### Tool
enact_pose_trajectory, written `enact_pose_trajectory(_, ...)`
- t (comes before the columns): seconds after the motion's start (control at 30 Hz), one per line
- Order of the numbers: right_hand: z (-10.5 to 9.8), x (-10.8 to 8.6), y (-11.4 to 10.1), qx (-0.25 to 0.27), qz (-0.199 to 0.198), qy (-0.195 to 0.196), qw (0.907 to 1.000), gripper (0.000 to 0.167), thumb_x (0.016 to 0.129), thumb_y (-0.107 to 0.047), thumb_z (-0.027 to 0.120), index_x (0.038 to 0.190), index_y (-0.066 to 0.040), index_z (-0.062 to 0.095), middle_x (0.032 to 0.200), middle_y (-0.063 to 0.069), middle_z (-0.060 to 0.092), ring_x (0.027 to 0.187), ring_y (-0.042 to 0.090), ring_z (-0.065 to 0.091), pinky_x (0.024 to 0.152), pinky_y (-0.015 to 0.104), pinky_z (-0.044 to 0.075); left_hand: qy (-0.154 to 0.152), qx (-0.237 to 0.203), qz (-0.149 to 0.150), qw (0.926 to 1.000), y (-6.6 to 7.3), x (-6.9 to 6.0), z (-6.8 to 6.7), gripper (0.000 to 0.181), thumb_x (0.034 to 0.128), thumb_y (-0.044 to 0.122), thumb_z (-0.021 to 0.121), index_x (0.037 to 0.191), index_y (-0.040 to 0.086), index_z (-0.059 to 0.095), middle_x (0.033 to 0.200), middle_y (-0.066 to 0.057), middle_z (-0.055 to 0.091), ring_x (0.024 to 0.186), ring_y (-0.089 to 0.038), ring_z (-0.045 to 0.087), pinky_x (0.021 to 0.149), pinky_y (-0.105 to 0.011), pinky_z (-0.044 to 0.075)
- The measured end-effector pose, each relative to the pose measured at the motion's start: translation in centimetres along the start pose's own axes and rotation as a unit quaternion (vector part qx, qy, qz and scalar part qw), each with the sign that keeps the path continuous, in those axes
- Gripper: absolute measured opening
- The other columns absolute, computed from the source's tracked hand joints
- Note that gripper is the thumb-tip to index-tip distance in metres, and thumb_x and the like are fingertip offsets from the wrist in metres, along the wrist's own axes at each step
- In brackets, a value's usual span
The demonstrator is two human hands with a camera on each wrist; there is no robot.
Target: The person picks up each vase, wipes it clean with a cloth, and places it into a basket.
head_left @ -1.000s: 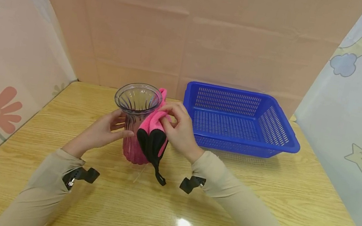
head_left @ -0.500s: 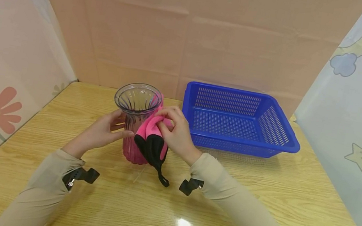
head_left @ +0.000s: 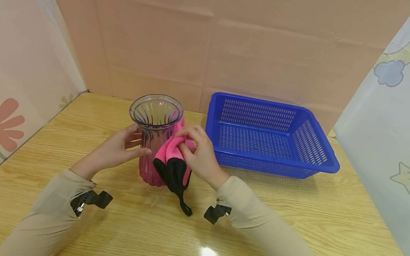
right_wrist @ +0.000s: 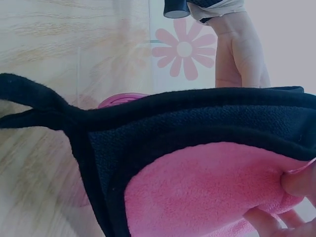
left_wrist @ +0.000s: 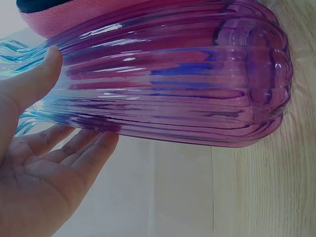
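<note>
A clear ribbed glass vase (head_left: pixel 148 168), tinted purple lower down, stands upright on the table. My left hand (head_left: pixel 114 149) holds it from the left, the thumb on the near side and the fingers on the far side, as the left wrist view of the vase (left_wrist: pixel 173 89) shows. With thumb and fingers my right hand (head_left: pixel 201 152) pinches a bunched pink fleecy cloth (head_left: pixel 169 151) with black corners and a black hanging loop (head_left: pixel 186 208). This cloth lies against the vase's right side, and part of it is behind the glass. In the right wrist view the cloth (right_wrist: pixel 197 187) hides most of the vase.
A blue slotted plastic basket (head_left: pixel 263 165) stands at the back right of the wooden table (head_left: pixel 154 245), close to my right hand. Printed sheets (head_left: pixel 409 133) border the table on both sides, with a peach backdrop (head_left: pixel 211 35) behind.
My right hand has moved slightly down the vase's right side with the cloth, and the hanging loop has shifted down and right. The left hand and the vase have stayed nearly still.
</note>
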State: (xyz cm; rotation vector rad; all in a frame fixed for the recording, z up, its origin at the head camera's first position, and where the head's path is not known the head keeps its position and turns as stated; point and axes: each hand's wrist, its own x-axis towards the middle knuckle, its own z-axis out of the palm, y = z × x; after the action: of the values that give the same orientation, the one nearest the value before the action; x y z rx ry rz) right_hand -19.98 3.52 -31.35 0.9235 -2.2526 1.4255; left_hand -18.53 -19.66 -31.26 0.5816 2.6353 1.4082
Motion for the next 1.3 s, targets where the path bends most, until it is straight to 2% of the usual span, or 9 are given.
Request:
enact_pose_trajectory(0.3,0.2,-0.6,0.7,-0.014,0.010,-0.017,0.9997,0.010,0.083,0.006,0.061,0.089,-0.002,0.063,0.103,0.016,0.057,0.102,0.027,0.057,0.081,0.037,0.058,0.001,0.004,-0.011,0.9999,0.2,-0.1,0.0,0.073,0.0887,0.021,0.064,0.145,0.000,0.023,0.141,-0.028,0.040,0.129,-0.047,0.040,0.102,-0.055,0.040)
enact_pose_trajectory(0.47,0.3,-0.8,1.0,-0.010,0.017,-0.025,0.9995,0.009,0.083,0.006,0.061,0.089,-0.001,0.062,0.104,0.017,0.057,0.103,0.028,0.057,0.082,0.040,0.058,0.001,0.007,-0.013,0.9999,0.2,-0.2,-0.1,0.074,0.0889,0.022,0.064,0.146,0.001,0.022,0.142,-0.028,0.038,0.130,-0.048,0.040,0.102,-0.056,0.040)
enact_pose_trajectory(0.6,0.3,-1.0,1.2,-0.016,0.011,-0.026,0.9995,0.010,0.082,0.007,0.061,0.089,-0.001,0.062,0.104,0.018,0.058,0.109,0.030,0.055,0.088,0.043,0.055,-0.001,0.008,-0.010,0.9999,0.2,-0.2,-0.1,0.073,0.0894,0.023,0.063,0.146,0.000,0.022,0.143,-0.028,0.038,0.130,-0.047,0.039,0.103,-0.056,0.039)
enact_pose_trajectory(0.83,0.3,-1.1,1.2,-0.019,0.008,-0.029,0.9994,0.011,0.082,0.007,0.061,0.090,-0.001,0.062,0.103,0.017,0.059,0.108,0.030,0.056,0.088,0.043,0.055,-0.001,-0.005,0.001,1.0000,0.2,-0.2,0.0,0.071,0.0893,0.020,0.063,0.146,0.002,0.023,0.143,-0.027,0.038,0.130,-0.047,0.039,0.103,-0.055,0.038)
enact_pose_trajectory(1.07,0.3,-1.2,1.5,-0.025,0.009,-0.031,0.9992,0.012,0.082,0.007,0.059,0.090,-0.001,0.062,0.102,0.016,0.060,0.107,0.028,0.056,0.087,0.040,0.056,0.017,-0.017,0.018,0.9995,0.3,-0.1,0.5,0.075,0.0853,0.017,0.068,0.145,0.005,0.025,0.142,-0.024,0.039,0.131,-0.044,0.040,0.104,-0.052,0.039)
enact_pose_trajectory(1.3,0.0,-1.0,1.4,-0.021,0.010,-0.035,0.9991,0.011,0.082,0.006,0.059,0.089,-0.002,0.062,0.103,0.017,0.060,0.103,0.029,0.057,0.084,0.043,0.056,0.047,-0.012,0.030,0.9984,0.4,0.0,1.2,0.077,0.0816,0.020,0.072,0.144,0.008,0.030,0.146,-0.017,0.036,0.132,-0.040,0.040,0.105,-0.050,0.040)
